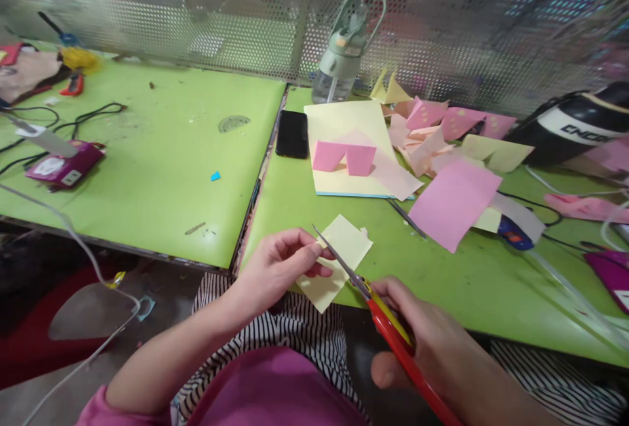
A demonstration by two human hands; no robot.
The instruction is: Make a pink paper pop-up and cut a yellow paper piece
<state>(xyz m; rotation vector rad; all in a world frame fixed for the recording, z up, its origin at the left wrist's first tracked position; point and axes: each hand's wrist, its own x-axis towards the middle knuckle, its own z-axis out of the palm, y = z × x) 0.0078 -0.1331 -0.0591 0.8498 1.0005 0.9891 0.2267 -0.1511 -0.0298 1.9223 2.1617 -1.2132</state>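
My left hand pinches a pale yellow piece of paper at the table's front edge, its thumb and finger closed near the upper left of the sheet. The lower corner of the paper hangs past the edge. In my right hand is a pair of scissors with red and yellow handles. Its blades look closed or nearly so and lie across the paper, the tip pointing up and left beside my left fingertips. Whether the blades touch the paper I cannot tell.
Beyond my hands, a folded pink paper stands on a cream sheet. A black phone and a green-lidded water bottle are near it. Pink and yellow papers crowd the right. A purple power adapter with cords lies left.
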